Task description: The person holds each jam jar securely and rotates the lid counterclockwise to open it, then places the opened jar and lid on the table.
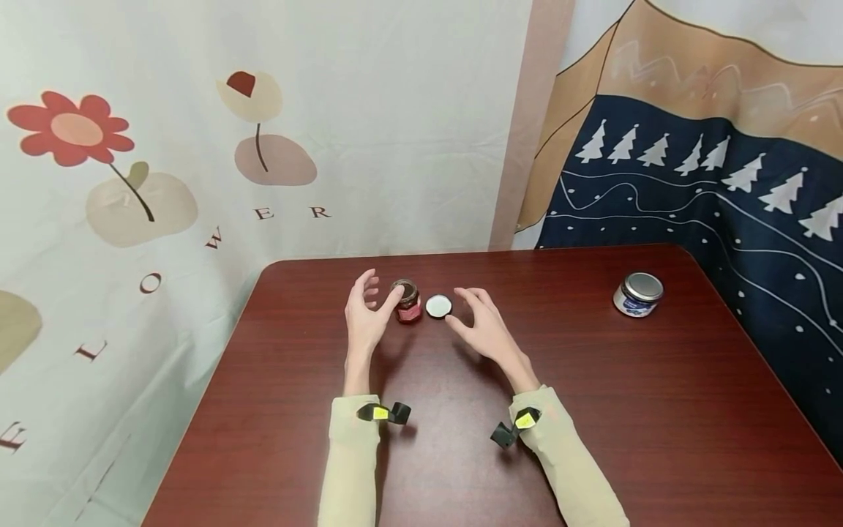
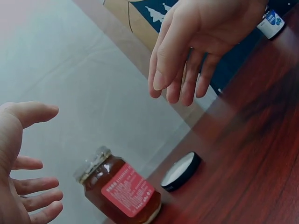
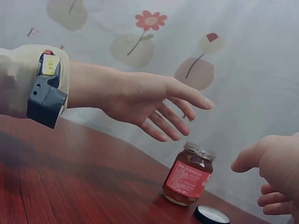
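An uncapped glass jam jar [image 1: 409, 311] with a red label stands upright on the table; dark red-brown contents show through its glass [image 3: 188, 177]. Just right of it lies its round lid [image 1: 438, 306], white inside facing up, with a black rim [image 2: 181, 171]. My left hand [image 1: 366, 315] hovers to the left of the jar, fingers spread and relaxed, holding nothing. In the right wrist view the left hand [image 3: 145, 100] is apart from the jar. My right hand [image 1: 486, 326] is raised right of the lid, its fingers loosely bent and holding nothing.
A second jar [image 1: 638, 294], closed with a silver lid and bearing a blue and white label, stands at the right of the brown wooden table [image 1: 448, 468]. Printed cloths [image 1: 408, 132] hang behind the table's back edge.
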Demonstrator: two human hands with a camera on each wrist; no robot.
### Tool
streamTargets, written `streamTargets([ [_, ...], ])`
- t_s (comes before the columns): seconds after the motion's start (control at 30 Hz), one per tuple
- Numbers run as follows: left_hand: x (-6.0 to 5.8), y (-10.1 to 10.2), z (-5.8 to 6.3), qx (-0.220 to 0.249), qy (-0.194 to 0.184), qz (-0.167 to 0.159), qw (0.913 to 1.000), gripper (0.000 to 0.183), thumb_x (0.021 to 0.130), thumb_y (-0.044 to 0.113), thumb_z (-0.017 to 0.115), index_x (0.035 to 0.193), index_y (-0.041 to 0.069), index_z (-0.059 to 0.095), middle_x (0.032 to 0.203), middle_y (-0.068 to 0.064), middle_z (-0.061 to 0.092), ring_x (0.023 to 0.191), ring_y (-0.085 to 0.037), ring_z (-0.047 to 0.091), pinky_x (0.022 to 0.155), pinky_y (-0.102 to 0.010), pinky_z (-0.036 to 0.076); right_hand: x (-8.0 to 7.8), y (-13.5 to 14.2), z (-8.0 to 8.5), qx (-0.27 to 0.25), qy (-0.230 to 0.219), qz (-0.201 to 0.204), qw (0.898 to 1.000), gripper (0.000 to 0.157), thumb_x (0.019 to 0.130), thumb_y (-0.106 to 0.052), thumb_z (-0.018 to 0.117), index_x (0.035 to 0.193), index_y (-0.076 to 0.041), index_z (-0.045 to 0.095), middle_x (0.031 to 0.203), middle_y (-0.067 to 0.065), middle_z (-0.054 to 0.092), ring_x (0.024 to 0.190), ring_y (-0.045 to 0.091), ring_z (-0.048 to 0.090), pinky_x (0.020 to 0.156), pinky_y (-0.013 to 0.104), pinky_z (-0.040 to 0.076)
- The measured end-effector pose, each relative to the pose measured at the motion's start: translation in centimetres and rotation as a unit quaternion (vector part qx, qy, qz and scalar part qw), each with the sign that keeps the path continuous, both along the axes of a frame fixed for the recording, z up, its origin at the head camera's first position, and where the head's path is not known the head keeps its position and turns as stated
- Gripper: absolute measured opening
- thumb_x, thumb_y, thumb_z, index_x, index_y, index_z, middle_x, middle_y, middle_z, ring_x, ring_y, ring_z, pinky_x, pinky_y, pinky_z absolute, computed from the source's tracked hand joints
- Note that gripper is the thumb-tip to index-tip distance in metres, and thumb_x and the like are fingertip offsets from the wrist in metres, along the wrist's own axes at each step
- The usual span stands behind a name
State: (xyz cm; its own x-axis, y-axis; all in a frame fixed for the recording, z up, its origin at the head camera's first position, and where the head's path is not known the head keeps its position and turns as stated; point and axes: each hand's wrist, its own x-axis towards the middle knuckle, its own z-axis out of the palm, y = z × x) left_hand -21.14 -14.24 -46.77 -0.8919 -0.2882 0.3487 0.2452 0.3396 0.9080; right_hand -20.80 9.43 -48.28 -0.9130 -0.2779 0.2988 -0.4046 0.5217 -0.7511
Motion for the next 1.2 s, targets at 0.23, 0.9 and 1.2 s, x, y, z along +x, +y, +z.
streamTargets([
  [0.23,0.4,-0.1,1.0,-0.003,0.017,0.01,0.9998,0.061,0.085,0.031,0.083,0.136,0.01,0.059,0.125,-0.01,0.063,0.11,-0.028,0.057,0.093,-0.056,0.047,0.3,0.1,0.7,0.007,0.024,0.002,1.0,0.057,0.093,-0.024,0.072,0.142,-0.003,0.054,0.135,0.019,0.05,0.122,0.033,0.053,0.103,0.05,0.043],
  [0.9,1.1,1.0,2.7,-0.036,0.085,-0.013,0.9956,0.051,0.085,0.022,0.082,0.13,0.008,0.064,0.121,-0.012,0.064,0.11,-0.031,0.058,0.088,-0.051,0.048,1.0,1.2,2.2,0.019,0.048,0.011,0.999,0.057,0.093,-0.022,0.072,0.142,-0.002,0.053,0.135,0.019,0.049,0.124,0.032,0.05,0.105,0.049,0.042],
  [1.2,1.3,2.6,3.1,-0.025,0.113,-0.055,0.9917,0.053,0.081,0.013,0.084,0.129,0.002,0.064,0.121,-0.019,0.063,0.108,-0.039,0.057,0.086,-0.058,0.046,1.3,2.4,2.8,0.016,0.041,0.007,0.999,0.058,0.094,-0.025,0.072,0.144,-0.004,0.052,0.137,0.017,0.048,0.126,0.03,0.049,0.106,0.049,0.042],
])
